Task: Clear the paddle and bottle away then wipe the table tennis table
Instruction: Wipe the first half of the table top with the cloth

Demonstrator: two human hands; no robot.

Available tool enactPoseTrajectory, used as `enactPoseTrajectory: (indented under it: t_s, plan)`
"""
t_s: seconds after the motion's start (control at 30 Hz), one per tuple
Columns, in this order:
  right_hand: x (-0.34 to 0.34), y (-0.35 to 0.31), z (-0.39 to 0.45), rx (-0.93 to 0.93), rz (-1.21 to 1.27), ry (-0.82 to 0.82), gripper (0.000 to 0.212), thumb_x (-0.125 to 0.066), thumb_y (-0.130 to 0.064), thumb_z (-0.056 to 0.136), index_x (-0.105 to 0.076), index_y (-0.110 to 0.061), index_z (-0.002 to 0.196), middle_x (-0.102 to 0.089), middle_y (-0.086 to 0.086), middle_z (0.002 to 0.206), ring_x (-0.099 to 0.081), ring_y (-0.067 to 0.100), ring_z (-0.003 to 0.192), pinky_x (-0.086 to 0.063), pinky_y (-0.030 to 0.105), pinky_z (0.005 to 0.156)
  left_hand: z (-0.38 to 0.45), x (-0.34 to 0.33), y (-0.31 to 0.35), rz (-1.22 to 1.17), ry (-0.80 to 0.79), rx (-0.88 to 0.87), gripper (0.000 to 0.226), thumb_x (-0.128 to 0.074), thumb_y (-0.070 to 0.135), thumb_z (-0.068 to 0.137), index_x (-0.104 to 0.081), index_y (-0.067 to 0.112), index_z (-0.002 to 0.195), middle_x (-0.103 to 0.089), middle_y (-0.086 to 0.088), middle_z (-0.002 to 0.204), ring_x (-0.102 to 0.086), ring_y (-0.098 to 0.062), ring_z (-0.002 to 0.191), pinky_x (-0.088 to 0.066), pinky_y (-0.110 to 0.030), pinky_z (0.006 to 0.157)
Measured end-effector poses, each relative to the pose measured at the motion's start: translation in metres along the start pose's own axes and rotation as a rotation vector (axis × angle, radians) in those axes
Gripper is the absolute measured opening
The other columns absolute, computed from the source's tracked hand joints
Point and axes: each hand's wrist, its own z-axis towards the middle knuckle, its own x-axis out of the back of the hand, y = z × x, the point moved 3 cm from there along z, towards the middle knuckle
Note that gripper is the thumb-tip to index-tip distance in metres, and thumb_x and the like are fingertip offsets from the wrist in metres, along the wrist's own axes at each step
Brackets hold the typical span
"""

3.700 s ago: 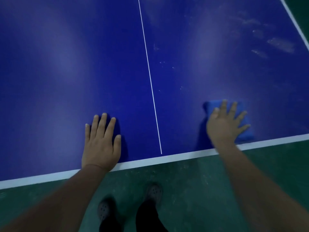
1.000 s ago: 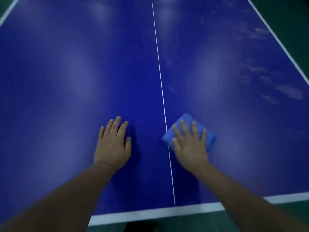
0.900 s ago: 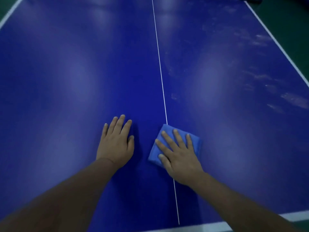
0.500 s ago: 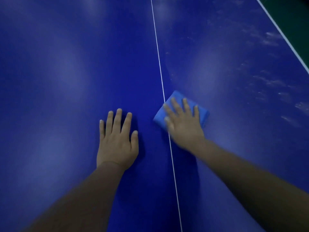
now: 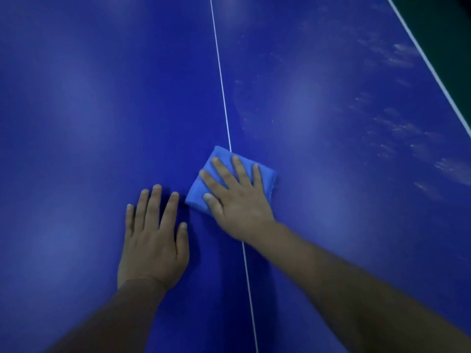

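Both our hands lie on the table tennis table (image 5: 76, 123), palms down. Left hand (image 5: 153, 240): flat on the bare blue surface, fingers extended and slightly spread, holding nothing; it sits just left of the white centre line (image 5: 221, 90). Its fingertips point away from us, and its thumb is nearest the cloth without touching it. Folded blue cloth (image 5: 201, 189): lies across the centre line, a little farther up the table than the left hand, one corner pointing away from us and touching the line where it emerges. Right hand (image 5: 237, 200): spread open and pressed flat on top of the cloth, four fingers fanned over it, thumb at its near-left edge; it pins the cloth to the table and does not clutch it. Right forearm crosses the centre line from the lower right. Right half of the table: pale smudges and streaks (image 5: 397, 54) scattered toward the white side line (image 5: 433, 72). Beyond that edge, dark green floor (image 5: 448, 21). We see neither paddle nor bottle in this view.
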Motion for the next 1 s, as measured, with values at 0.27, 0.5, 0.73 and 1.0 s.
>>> enactPoseTrajectory:
  t_s: [0.27,0.5,0.73,1.0]
  plan:
    - [0.027,0.147,-0.014,-0.897,0.051,0.151,0.054,-0.024,-0.046,0.104,-0.028,-0.033,0.155,-0.018,-0.001,0.165,-0.014,0.035,0.151,-0.012,0.068,0.115,0.002,-0.002,0.002,0.035,-0.063,-0.01,0.061,-0.026,0.039,0.096,-0.044,0.012,0.148,-0.031,-0.013,0.159,-0.017,-0.032,0.15,-0.01,-0.053,0.122]
    - [0.017,0.142,-0.019,-0.262,-0.111,-0.021,0.053,-0.025,-0.046,0.103,-0.028,-0.034,0.155,-0.02,-0.003,0.164,-0.016,0.033,0.151,-0.014,0.063,0.117,0.002,0.0,0.001,0.054,-0.06,-0.003,0.061,-0.025,0.038,0.097,-0.044,0.012,0.148,-0.032,-0.014,0.158,-0.018,-0.032,0.15,-0.008,-0.051,0.122]
    - [0.021,0.153,-0.028,-0.563,-0.007,0.069,0.054,-0.023,-0.046,0.103,-0.029,-0.033,0.155,-0.02,-0.001,0.165,-0.016,0.036,0.15,-0.011,0.067,0.115,0.002,0.001,0.002,0.061,-0.068,0.004,0.062,-0.024,0.039,0.096,-0.044,0.011,0.148,-0.032,-0.015,0.158,-0.017,-0.033,0.149,-0.008,-0.05,0.122]
    - [0.034,0.247,-0.026,-0.636,-0.002,-0.085,0.054,-0.022,-0.046,0.105,-0.017,-0.037,0.157,-0.006,-0.007,0.167,-0.004,0.03,0.153,-0.008,0.063,0.118,0.002,0.002,0.003,0.056,-0.07,0.021,0.062,-0.023,0.039,0.096,-0.044,0.013,0.149,-0.031,-0.013,0.159,-0.015,-0.03,0.15,-0.007,-0.049,0.123]
